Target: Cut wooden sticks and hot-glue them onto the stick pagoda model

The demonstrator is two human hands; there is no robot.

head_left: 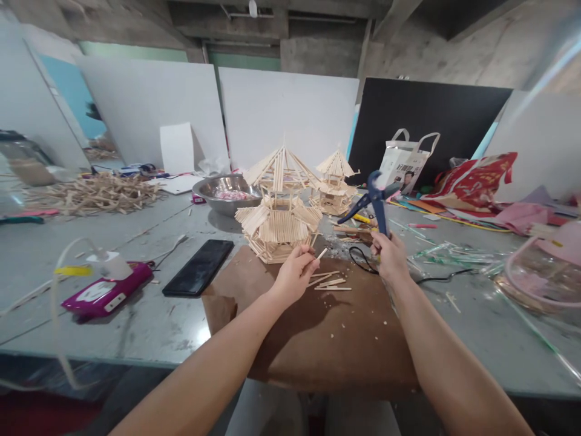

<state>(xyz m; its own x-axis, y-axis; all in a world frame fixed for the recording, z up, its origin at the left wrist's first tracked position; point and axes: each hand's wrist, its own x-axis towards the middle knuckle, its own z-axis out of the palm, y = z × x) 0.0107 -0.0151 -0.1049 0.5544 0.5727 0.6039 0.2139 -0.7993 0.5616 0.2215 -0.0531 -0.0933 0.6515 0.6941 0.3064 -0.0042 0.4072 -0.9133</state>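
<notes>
My left hand (pixel 297 270) is closed, pinching a short pale wooden stick (pixel 322 254) just in front of a pavilion model (pixel 279 227) built of the same sticks. My right hand (pixel 389 255) is wrapped around the lower end of a blue plier-like tool (pixel 377 203), raised upright with its arms spread; its exact kind is unclear. Several loose sticks (pixel 333 288) lie below my left hand on a brown board (pixel 336 345). The larger model has a partly open roof frame. Behind it to the right stands a smaller, roofed stick model (pixel 336 188).
Left of the board lie a black phone (pixel 198 267) and a purple power strip (pixel 109 290) with a cable. Farther back are a metal bowl (pixel 218 197) and a stick pile (pixel 100 192). A black cord (pixel 447 277), clear wrappers (pixel 449 254) and a transparent container (pixel 540 272) occupy the right.
</notes>
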